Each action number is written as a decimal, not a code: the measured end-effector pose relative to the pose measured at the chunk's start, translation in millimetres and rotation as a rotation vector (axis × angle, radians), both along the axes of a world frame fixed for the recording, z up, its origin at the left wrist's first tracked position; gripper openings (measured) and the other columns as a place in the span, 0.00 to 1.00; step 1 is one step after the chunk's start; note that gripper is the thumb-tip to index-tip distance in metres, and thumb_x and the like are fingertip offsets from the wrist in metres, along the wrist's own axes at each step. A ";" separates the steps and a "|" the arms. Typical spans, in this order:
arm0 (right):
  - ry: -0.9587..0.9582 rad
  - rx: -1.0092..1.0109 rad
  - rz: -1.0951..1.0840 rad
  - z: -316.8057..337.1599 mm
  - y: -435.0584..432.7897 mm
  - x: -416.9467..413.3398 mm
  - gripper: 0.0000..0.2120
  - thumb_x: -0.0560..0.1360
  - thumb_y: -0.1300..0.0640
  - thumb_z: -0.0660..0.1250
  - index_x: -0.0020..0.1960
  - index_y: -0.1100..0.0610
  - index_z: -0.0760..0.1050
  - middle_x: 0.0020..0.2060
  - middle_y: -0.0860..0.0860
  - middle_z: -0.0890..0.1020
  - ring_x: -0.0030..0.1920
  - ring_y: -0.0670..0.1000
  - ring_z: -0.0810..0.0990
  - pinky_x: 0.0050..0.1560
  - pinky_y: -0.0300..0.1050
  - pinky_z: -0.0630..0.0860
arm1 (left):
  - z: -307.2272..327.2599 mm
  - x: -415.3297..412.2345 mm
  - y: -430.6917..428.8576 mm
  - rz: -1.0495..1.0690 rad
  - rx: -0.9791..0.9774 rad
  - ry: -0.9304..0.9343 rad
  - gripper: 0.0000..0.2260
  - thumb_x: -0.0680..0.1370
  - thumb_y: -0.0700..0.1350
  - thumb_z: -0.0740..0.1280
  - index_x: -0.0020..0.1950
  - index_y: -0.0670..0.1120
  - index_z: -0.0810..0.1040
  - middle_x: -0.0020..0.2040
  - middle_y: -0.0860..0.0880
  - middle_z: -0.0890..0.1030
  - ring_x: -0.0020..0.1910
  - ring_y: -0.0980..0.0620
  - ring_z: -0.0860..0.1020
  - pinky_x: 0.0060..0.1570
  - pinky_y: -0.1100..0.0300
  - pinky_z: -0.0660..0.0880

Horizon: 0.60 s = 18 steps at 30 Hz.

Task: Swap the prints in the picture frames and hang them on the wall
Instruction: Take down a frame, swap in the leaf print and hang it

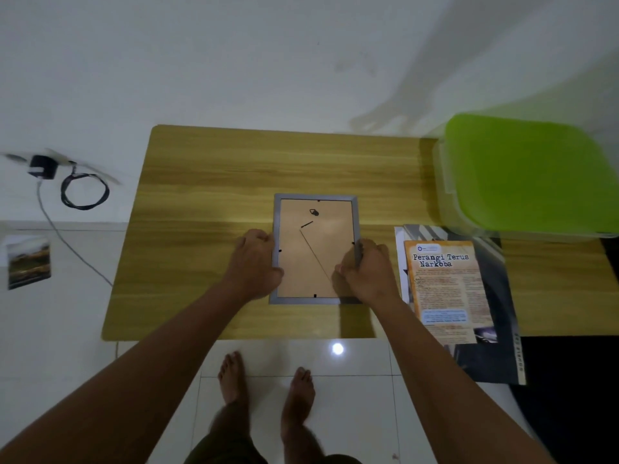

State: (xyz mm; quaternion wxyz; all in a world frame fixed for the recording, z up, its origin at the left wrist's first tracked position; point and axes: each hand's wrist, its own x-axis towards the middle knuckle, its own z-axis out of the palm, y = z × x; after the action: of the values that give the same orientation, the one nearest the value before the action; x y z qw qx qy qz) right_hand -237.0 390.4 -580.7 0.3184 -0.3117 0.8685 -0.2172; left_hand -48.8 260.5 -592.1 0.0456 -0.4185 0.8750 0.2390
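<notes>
A grey picture frame [316, 198] lies face down in the middle of the wooden table [214, 182], its brown backing board [315, 256] with a small hanger and stand showing. My left hand [256, 261] grips the frame's left edge, fingers curled over it. My right hand [366, 271] grips the right edge, thumb pressing on the backing board. An orange print titled "Perangi Terus Narkoba" [445, 289] lies to the right of the frame on a larger dark print [502, 336]. A landscape photo print [28, 261] lies on the floor at far left.
A green-lidded plastic box [526, 175] stands on the table's back right corner. A black charger with coiled cable [83, 192] lies on the floor at left. A white wall rises behind the table. My bare feet [268, 380] stand on white tiles.
</notes>
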 end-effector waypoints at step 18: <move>-0.447 -0.374 -0.329 65.8 0.9 -10.2 0.28 0.75 0.65 0.71 0.71 0.50 0.68 0.56 0.52 0.79 0.53 0.53 0.79 0.56 0.53 0.78 | 90.2 7.3 6.2 0.493 0.892 0.677 0.37 0.76 0.29 0.66 0.78 0.55 0.58 0.54 0.46 0.85 0.53 0.44 0.83 0.52 0.45 0.79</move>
State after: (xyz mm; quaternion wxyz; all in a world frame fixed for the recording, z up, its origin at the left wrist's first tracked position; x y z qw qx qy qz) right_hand -247.3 391.2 -515.0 0.3992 -0.1651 0.7609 -0.4841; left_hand -41.6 266.7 -501.8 -0.1206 -0.4498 0.5340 0.7057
